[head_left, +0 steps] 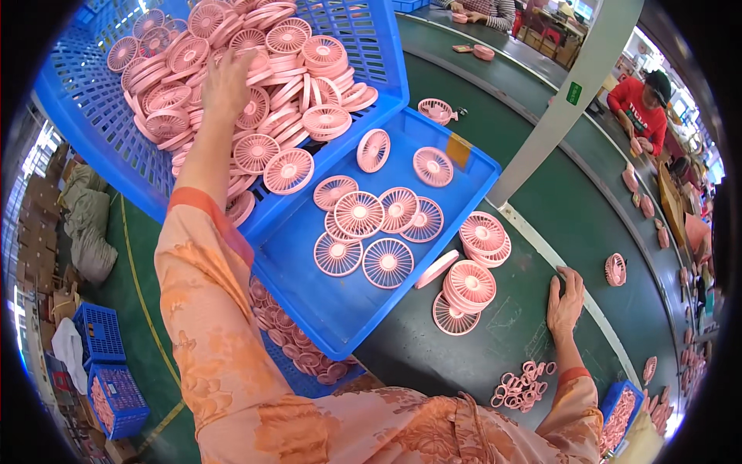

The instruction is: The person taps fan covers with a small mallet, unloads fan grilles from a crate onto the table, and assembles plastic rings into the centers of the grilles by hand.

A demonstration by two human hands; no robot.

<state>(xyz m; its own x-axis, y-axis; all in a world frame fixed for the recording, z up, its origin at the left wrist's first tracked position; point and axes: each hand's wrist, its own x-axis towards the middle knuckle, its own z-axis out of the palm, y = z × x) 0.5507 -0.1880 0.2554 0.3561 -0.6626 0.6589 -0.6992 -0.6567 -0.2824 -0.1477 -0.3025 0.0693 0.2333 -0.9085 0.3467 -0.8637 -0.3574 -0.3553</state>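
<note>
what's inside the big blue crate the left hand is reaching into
The big blue crate holds a heap of round pink fan grilles, and the left hand rests on top of them. The heap covers the crate's floor and whatever lies beneath.

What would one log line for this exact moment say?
left hand: reaching into heap of pink fan grilles in blue crate | right hand: flat on green table, empty | blue tray: loose grilles
</note>
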